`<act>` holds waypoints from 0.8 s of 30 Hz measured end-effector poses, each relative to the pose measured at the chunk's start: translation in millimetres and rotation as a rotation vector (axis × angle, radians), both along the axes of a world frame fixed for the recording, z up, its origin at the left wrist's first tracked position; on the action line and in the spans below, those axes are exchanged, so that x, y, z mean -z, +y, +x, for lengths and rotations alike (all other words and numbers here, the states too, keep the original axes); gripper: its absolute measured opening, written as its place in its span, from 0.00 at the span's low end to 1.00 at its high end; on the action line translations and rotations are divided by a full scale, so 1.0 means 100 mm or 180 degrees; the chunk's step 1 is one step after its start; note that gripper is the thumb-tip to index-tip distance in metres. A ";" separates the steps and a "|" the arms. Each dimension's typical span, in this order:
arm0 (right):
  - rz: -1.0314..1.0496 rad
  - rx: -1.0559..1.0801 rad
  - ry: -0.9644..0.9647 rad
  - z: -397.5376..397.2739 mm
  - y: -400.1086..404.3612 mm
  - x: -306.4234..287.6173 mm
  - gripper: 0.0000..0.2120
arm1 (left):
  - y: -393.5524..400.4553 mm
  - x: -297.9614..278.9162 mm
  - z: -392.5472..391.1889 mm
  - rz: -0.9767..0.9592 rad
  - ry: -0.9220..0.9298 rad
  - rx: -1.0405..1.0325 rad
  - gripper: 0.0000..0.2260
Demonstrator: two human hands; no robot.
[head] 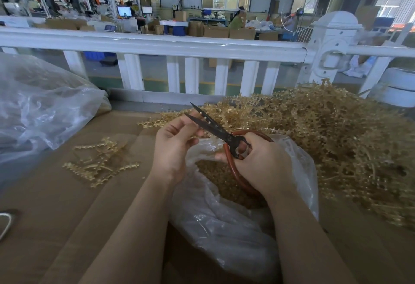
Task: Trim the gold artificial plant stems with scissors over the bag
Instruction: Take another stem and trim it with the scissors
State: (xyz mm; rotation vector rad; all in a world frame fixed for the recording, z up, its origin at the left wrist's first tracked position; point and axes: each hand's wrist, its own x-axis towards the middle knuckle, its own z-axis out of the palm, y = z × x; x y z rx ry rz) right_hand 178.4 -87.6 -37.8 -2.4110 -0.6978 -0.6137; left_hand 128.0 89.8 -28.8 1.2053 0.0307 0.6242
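**A:** What have I got in hand here?

**B:** My right hand [258, 162] has its fingers curled through the red loops of the scissors [221, 134], blades parted and pointing up and away. My left hand [174, 143] pinches a gold stem [207, 119] that sits between the blades. Both are right above the mouth of the clear bag [224, 223], which already holds a bed of gold clippings.

**A:** How will the stem handle?

**B:** I'd judge it light, thin plastic, springy rather than stiff, with little nubs that will catch on neighbours. Best pinched close behind the cut so it doesn't flex away from the blades; the offcut should fall straight into the bag.

**A:** And around me?

**B:** Beyond and to the right of my right hand is the big pile of gold stems [336, 137], tangled, its near edge touching the bag. To the left of my left hand lies a small loose heap of stems [98, 162] on the brown cardboard surface [56, 205]. Further left is a large crumpled plastic bag [38, 104], and past both hands a white railing [157, 45]. Nothing blocks the cut; the tangle is the only nuisance when pulling the next stem.
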 end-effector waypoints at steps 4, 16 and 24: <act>-0.0014 -0.0006 0.0049 0.00 0.01 0.00 0.26 | -0.01 -0.01 -0.01 0.0092 -0.0008 -0.0034 0.14; -0.0070 0.0042 0.0130 0.03 0.02 0.02 0.31 | 0.01 -0.01 -0.02 0.0077 0.0067 -0.0038 0.11; 0.0009 -0.0044 0.0171 0.00 0.00 -0.01 0.30 | -0.01 -0.01 -0.02 0.0203 0.0109 0.0003 0.09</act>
